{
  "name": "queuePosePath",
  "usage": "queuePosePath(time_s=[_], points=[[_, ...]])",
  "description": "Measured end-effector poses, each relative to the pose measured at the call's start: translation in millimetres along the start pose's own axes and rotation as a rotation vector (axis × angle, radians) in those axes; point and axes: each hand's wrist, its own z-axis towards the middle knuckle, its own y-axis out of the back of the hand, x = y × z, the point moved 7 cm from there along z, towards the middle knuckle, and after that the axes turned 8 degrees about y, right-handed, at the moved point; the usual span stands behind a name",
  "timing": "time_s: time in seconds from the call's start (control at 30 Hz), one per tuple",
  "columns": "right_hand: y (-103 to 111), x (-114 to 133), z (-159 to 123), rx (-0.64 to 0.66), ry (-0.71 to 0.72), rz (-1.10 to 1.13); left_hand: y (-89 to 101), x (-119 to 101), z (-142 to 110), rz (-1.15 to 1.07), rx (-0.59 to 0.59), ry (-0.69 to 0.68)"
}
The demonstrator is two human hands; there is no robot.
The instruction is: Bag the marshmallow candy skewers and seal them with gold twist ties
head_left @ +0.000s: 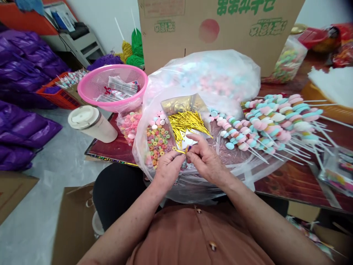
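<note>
My left hand [168, 167] is closed in a pinch on a gold twist tie [180, 151]. Right beside it, my right hand [206, 160] has thumb and forefinger pressed together near the tie's other end, where something small and purplish [188, 148] shows. Most of that small piece is covered by the fingers. Just beyond the hands lies a heap of gold twist ties [190, 123] in a gold-lined tray [179, 105]. Left of the tray are colourful ring-shaped candies [157, 141] and pink and white round candies [160, 119].
A big clear bag of pastel candies [204, 75] stands behind, before a cardboard box [220, 36]. Candy skewers [278, 117] are piled at right. At left are a pink colander [88, 92] with packets and a white lidded cup [100, 129]. The table [281, 184] ends near my lap.
</note>
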Motion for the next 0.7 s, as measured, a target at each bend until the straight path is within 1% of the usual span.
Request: queuePosePath(time_s=[0.07,0.13,0.2,0.27,0.3,0.33,0.37,0.4,0.47,0.5,0.53,0.57,0.6,0.63,0.7], points=[[3.5,-1.9,-4.0,-0.029,0.005,-0.005,-4.5,0.7,-7.1,0.052,0.071,-0.015],[4.5,1.2,-8.4,-0.035,0.029,-0.037,-8.3,2.4,-12.2,0.032,0.114,-0.016],[4.9,3.7,-14.1,-0.055,0.014,-0.071,-8.7,3.7,-14.7,-0.069,0.095,-0.017],[10.4,2.2,-21.9,-0.149,-0.065,-0.032,-7.3,5.5,-15.7,-0.209,0.055,0.013],[13.6,0.9,-26.2,-0.195,-0.112,0.023,-7.7,7.0,-16.0,-0.275,0.054,0.052],[15.6,0.4,-29.8,-0.21,-0.146,0.089,-10.0,9.3,-16.6,-0.323,0.084,0.117],[15.7,2.1,-31.8,-0.177,-0.152,0.154,-14.0,11.8,-17.9,-0.351,0.141,0.198],[14.3,6.3,-32.3,-0.1,-0.13,0.202,-19.2,14.5,-20.3,-0.361,0.219,0.289],[9.6,18.6,-32.4,0.127,-0.034,0.242,-30.0,18.9,-28.1,-0.356,0.393,0.459],[8.0,23.8,-32.6,0.225,0.012,0.256,-34.4,20.3,-32.2,-0.355,0.468,0.523],[7.6,26.8,-32.6,0.292,0.041,0.272,-37.4,20.9,-35.0,-0.359,0.518,0.56],[7.8,27.4,-31.9,0.323,0.05,0.288,-38.7,20.7,-35.5,-0.372,0.534,0.565],[8.8,25.5,-30.6,0.316,0.039,0.295,-38.9,20.1,-34.4,-0.387,0.525,0.55],[10.1,22.1,-29.1,0.281,0.018,0.288,-38.4,19.7,-32.1,-0.402,0.499,0.525],[13.3,14.2,-27.4,0.164,-0.03,0.216,-36.3,19.6,-26.4,-0.435,0.419,0.47]])
